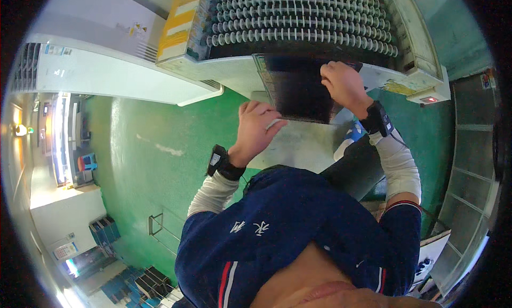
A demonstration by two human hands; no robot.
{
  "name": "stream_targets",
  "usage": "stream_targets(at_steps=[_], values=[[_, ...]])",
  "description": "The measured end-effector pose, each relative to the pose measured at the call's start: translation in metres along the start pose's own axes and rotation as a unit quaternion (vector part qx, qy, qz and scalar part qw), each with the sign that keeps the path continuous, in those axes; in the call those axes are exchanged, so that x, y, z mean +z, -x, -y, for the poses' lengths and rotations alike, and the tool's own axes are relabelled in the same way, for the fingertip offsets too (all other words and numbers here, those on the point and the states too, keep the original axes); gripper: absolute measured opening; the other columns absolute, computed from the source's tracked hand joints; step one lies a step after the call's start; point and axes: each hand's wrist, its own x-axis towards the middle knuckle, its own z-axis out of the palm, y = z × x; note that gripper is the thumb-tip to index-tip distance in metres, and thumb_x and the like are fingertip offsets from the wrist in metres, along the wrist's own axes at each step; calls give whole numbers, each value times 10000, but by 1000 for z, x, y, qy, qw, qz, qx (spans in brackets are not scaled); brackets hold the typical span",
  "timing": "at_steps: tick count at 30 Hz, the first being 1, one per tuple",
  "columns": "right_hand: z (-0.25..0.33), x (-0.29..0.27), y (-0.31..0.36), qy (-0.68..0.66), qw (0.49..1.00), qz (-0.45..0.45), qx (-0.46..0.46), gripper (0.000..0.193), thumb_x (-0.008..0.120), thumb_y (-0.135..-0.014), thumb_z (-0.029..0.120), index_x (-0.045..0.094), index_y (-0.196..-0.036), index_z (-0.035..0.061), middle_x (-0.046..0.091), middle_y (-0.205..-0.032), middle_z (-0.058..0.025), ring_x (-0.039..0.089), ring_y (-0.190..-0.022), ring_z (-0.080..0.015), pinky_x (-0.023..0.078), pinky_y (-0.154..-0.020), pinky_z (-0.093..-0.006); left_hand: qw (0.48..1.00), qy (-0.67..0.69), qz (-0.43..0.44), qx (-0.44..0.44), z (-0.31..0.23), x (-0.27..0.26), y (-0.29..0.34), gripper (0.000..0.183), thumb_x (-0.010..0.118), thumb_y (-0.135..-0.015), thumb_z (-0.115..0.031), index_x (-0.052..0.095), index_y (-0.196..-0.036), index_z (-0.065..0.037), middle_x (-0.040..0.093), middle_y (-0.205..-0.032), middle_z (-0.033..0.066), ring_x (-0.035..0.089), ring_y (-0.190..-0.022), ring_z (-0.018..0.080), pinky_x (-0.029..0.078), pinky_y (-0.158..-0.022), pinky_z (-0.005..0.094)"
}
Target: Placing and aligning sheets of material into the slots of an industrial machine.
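Gripped dark panel (298, 92) at machine (320, 31) mouth: left hand (257, 129) fingers clamped on lower edge, right hand (344, 84) fingers curled on top edge. Panel half out, not seated or freed.

Green floor (154, 148); white cabinet (96, 68) at left; blue crates (133, 284) below.

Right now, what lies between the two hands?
In the head view, the dark flat panel spans between the left hand and right hand; both grip its edges.
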Motion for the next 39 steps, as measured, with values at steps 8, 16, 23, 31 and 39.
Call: stream_targets(at_steps=[8, 16, 23, 31, 39], values=[[17, 25, -5, -19, 992, 114, -45, 178, 712, -871, 229, 732, -845, 54, 709, -805, -198, 712, -817, -426, 557, -730, -551, 934, -58, 331, 118, -39, 51, -22, 174, 710, -900, -289, 735, -918, -118, 675, -926, 112, 684, -935, 348, 561, -788, 508], [-7, -99, 3, -93, 995, 7, 31, 290, 779, -849, 282, 723, -884, -1, 702, -844, -218, 697, -824, -417, 541, -730, -491, 978, -6, 191, 89, 23, -61, -35, 245, 707, -943, -290, 692, -905, -49, 659, -890, 146, 654, -843, 393, 532, -716, 496], [-58, -189, 64, -403, 835, -283, 247, 224, 783, -932, 219, 755, -1076, 50, 723, -970, -14, 667, -891, -137, 516, -806, -324, 972, 162, 52, -159, 107, -249, 39, 156, 792, -889, -141, 707, -928, -16, 718, -919, 75, 663, -794, 248, 525, -734, 372], [-123, -147, 89, -9, 872, -443, 206, 343, 720, -927, 10, 718, -1270, 26, 726, -1105, -96, 676, -1014, -219, 535, -876, -368, 777, 526, -286, -193, 198, -217, 146, 211, 789, -955, -224, 706, -1095, -89, 686, -940, 0, 632, -817, 154, 481, -694, 311], [-103, -99, 83, -644, 592, -372, 311, 158, 829, -887, 160, 763, -1001, 73, 667, -888, 17, 605, -767, -107, 467, -642, -285, 717, 527, -331, -313, 139, -113, 58, 322, 709, -1003, -250, 693, -1195, 7, 715, -1194, 81, 663, -1135, 223, 517, -1026, 428]])
